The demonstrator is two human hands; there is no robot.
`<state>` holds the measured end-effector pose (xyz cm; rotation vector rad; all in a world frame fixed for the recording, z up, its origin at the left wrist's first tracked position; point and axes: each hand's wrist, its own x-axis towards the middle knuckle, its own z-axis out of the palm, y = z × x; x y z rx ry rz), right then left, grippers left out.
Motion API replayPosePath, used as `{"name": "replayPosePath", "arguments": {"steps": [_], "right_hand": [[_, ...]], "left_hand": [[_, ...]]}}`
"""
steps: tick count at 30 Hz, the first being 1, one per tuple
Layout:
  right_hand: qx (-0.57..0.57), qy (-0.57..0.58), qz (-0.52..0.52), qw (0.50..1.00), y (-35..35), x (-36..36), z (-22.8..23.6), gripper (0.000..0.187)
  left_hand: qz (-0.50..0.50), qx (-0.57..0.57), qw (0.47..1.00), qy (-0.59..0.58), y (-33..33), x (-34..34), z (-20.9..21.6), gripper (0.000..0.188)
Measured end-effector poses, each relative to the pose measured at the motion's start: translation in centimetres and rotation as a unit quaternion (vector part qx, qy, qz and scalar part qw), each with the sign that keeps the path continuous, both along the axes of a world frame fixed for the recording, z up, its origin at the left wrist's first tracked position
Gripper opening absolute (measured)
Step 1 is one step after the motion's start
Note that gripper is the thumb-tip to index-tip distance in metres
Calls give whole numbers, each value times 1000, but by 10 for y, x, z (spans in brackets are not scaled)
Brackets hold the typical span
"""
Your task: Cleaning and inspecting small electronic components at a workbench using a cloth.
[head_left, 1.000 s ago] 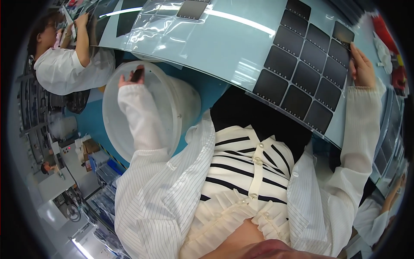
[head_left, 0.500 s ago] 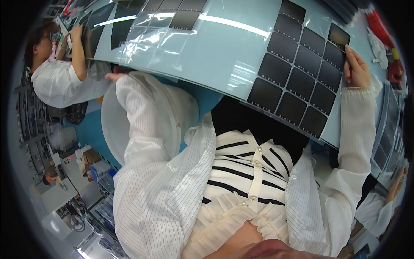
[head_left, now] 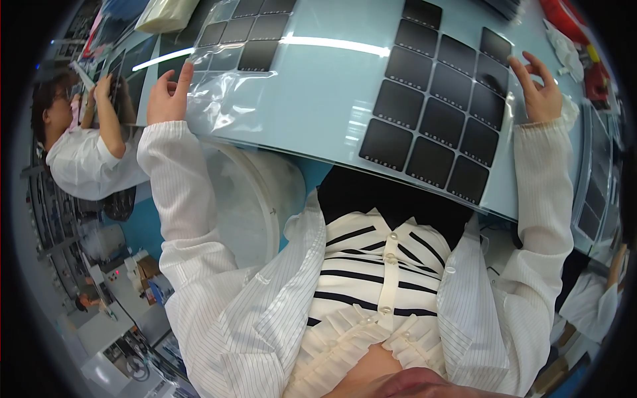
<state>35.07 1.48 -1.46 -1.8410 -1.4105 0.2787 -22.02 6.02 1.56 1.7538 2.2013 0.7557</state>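
A sheet of dark rounded-square panels (head_left: 443, 122), laid out in rows, lies on the right part of the glass-topped table (head_left: 325, 86). Just off its right edge is my right hand (head_left: 541, 93), fingers spread and holding nothing. To the left lies a glossy clear plastic film (head_left: 229, 109), with similar dark squares (head_left: 257, 56) showing at its far part. My left hand (head_left: 170, 98) is raised at the film's left edge, thumb and fingers apart. Whether a fingertip touches the film I cannot tell.
A large white bin (head_left: 247, 192) stands under the table's front edge at left, below my forearm. Beyond it a co-worker (head_left: 93, 132) in white handles something at the table. A pale plastic-wrapped bundle (head_left: 164, 14) sits far left; a red item (head_left: 564, 20) lies far right.
My left hand has risen from over the bin to the film's left edge. My right hand has come away from the panel sheet's edge, and its fingers have spread.
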Motion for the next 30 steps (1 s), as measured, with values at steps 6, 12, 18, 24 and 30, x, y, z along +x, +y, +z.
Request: {"name": "replayPosePath", "arguments": {"steps": [6,12,18,24,30], "right_hand": [[56,92,-64,992,-11,8,15,46],[21,237,1,971,-34,16,43,35],[52,174,131,975,-43,4,78,31],[142,218,268,928,-61,-129,128,21],[116,229,310,915,-63,-155,119,49]], "left_hand": [[14,-138,982,126,30,14,1,85],[-225,-323,600,-696,53,-62,-8,31],[-238,22,816,-527,-41,56,76,21],[-456,22,821,-344,-77,120,112,29],[-462,-160,683,-543,-87,183,113,32]]}}
